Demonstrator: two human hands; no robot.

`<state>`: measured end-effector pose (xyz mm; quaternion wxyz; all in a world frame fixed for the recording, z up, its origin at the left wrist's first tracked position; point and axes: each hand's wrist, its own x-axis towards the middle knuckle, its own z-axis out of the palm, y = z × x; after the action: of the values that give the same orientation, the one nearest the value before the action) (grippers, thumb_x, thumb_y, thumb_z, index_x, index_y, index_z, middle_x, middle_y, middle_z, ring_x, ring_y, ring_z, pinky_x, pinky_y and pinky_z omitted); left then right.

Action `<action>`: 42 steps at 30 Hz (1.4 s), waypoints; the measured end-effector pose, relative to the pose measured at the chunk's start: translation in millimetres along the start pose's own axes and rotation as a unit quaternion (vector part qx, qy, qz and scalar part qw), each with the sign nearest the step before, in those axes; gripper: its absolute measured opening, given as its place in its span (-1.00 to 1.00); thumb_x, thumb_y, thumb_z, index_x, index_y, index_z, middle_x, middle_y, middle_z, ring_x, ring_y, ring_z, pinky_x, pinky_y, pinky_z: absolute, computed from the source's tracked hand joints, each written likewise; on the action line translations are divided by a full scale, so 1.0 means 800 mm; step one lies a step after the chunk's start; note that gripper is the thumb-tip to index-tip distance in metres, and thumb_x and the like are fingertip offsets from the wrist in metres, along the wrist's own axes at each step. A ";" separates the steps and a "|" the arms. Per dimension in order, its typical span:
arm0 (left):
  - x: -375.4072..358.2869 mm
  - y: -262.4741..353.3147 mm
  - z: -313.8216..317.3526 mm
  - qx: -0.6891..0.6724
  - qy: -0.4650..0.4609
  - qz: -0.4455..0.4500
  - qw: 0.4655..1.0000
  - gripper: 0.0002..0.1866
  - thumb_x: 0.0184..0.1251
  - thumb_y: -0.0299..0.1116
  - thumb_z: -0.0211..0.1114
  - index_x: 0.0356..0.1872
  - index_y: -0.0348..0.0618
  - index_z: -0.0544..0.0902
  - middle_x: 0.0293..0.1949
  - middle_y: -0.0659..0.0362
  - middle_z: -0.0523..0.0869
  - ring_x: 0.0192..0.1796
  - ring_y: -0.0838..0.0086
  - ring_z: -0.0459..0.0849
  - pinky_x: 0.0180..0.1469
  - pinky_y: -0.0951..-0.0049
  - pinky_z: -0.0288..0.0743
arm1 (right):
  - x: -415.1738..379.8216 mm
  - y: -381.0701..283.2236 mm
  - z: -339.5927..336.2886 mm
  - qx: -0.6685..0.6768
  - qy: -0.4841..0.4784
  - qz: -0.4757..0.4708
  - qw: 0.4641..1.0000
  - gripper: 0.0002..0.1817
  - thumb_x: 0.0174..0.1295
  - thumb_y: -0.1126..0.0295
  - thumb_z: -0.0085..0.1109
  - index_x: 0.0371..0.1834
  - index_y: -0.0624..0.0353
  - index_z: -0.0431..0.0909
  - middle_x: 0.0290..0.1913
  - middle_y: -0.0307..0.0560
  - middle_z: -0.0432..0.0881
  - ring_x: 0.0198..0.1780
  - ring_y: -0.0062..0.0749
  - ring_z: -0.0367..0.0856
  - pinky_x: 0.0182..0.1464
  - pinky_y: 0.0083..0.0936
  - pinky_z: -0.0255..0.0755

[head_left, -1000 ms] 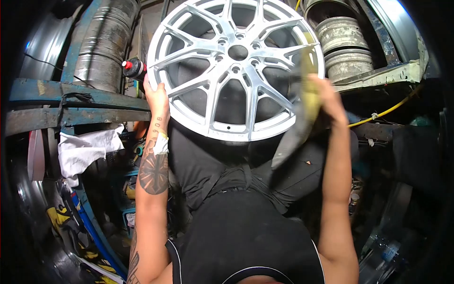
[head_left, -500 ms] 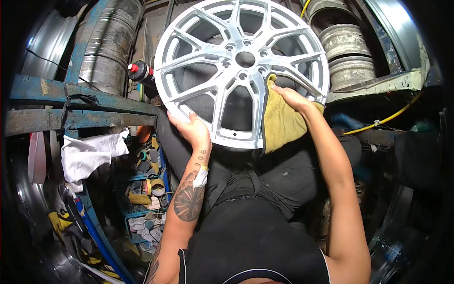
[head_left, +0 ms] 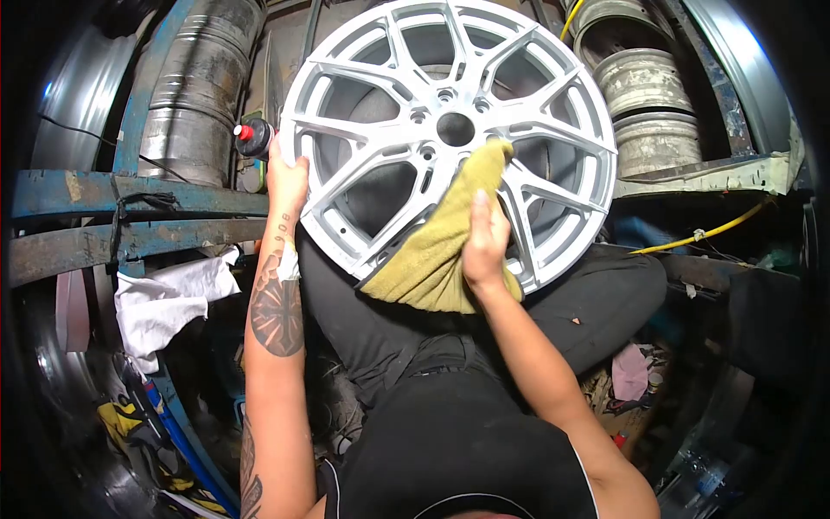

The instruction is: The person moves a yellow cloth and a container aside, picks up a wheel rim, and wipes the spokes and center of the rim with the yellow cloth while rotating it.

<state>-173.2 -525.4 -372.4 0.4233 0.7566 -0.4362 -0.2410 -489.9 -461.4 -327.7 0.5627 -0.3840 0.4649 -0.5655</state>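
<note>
A silver alloy wheel (head_left: 402,182) with split spokes leans face-up over my lap, its hub hole (head_left: 455,130) in the upper middle. My left hand (head_left: 288,180) grips the wheel's left rim, thumb on the front and fingers mostly hidden behind it. Under my right hand (head_left: 486,242), a yellow-green cloth (head_left: 432,259) is pressed to the lower spokes, its upper tip reaching close to the hub. The cloth drapes over the lower rim and hides that part of the wheel.
Blue metal beams (head_left: 173,233) run along the left, with a white cloth (head_left: 164,298) hanging from one. Beside the wheel stands a dark bottle with a red cap (head_left: 246,134). Stacked rims (head_left: 648,82) are at right, near a yellow hose (head_left: 709,232).
The wheel has turned clockwise and shifted slightly right. My left hand has moved up and left with its rim. My right hand and the cloth have moved down and left across the spokes.
</note>
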 end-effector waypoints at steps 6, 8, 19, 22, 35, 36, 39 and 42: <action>-0.003 0.006 -0.003 -0.016 -0.003 -0.007 1.000 -0.32 0.31 -0.61 0.28 0.50 -0.23 0.40 0.22 -0.09 0.72 0.20 0.21 0.73 0.30 0.31 0.52 | 0.108 0.045 0.005 -0.514 -0.204 -0.287 0.782 -0.55 0.55 0.22 0.08 0.16 0.47 0.60 0.17 0.35 0.70 0.27 0.13 0.65 0.39 -0.14 0.49; 0.002 -0.002 0.000 -0.006 0.010 0.008 1.000 -0.33 0.30 -0.60 0.28 0.49 -0.21 0.41 0.20 -0.10 0.73 0.19 0.19 0.74 0.29 0.29 0.53 | 0.113 0.030 -0.035 -0.564 -0.231 -0.177 0.773 -0.54 0.55 0.18 0.06 0.16 0.45 0.62 0.21 0.34 0.68 0.32 0.04 0.64 0.43 -0.07 0.46; -0.001 -0.007 0.002 -0.001 0.015 0.002 1.000 -0.36 0.34 -0.56 0.29 0.47 -0.16 0.43 0.14 -0.13 0.77 0.15 0.14 0.78 0.24 0.22 0.57 | 0.084 -0.009 -0.051 -0.719 -0.236 -0.218 0.617 -0.63 0.55 0.15 0.04 -0.05 0.27 0.67 0.17 0.15 0.73 0.33 -0.02 0.61 0.62 0.04 0.06; -0.001 -0.009 0.000 -0.012 0.007 0.003 1.000 -0.38 0.34 -0.56 0.29 0.45 -0.17 0.44 0.13 -0.12 0.78 0.16 0.13 0.78 0.24 0.22 0.57 | 0.074 -0.001 -0.043 -0.735 -0.187 -0.264 0.596 -0.69 0.47 0.18 0.14 -0.17 0.21 0.69 -0.13 0.13 0.79 0.18 -0.02 0.69 0.43 0.01 0.30; -0.001 -0.005 0.000 -0.003 0.023 -0.022 1.000 -0.38 0.32 -0.53 0.31 0.44 -0.18 0.46 0.10 -0.12 0.79 0.12 0.13 0.80 0.23 0.22 0.58 | 0.119 -0.037 -0.160 0.500 -0.123 0.165 0.842 -0.46 0.62 0.05 -0.06 0.47 0.18 0.46 0.42 0.06 0.58 0.43 -0.05 0.53 0.55 0.03 0.28; 0.000 -0.007 0.000 0.007 0.025 -0.018 1.000 -0.38 0.32 -0.52 0.31 0.44 -0.18 0.46 0.09 -0.13 0.79 0.12 0.12 0.80 0.22 0.22 0.59 | 0.095 -0.112 -0.137 0.338 0.091 0.125 0.928 -0.43 0.60 0.04 -0.04 0.48 0.19 0.45 0.45 0.08 0.55 0.47 0.00 0.48 0.57 0.11 0.25; 0.000 -0.006 0.003 0.015 0.023 -0.005 1.000 -0.38 0.31 -0.50 0.31 0.44 -0.16 0.47 0.07 -0.13 0.80 0.10 0.11 0.81 0.20 0.22 0.60 | 0.074 -0.168 -0.215 0.343 -0.189 0.007 0.920 -0.33 0.59 -0.05 -0.28 0.57 0.15 0.36 0.47 0.17 0.51 0.51 0.05 0.44 0.58 0.15 0.21; 0.003 -0.008 0.003 0.024 0.031 0.010 0.999 -0.39 0.29 -0.51 0.30 0.42 -0.13 0.49 0.06 -0.12 0.81 0.07 0.11 0.82 0.17 0.20 0.62 | 0.105 -0.127 -0.191 -0.020 -0.026 0.027 0.999 -0.42 0.56 0.01 -0.22 0.26 0.23 0.61 0.22 0.20 0.71 0.19 0.17 0.69 0.36 -0.01 0.50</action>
<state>-170.7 -527.2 -379.6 0.4206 0.7695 -0.4360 -0.2021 -670.3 -537.2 -279.7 0.5819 -0.3970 0.4718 -0.5302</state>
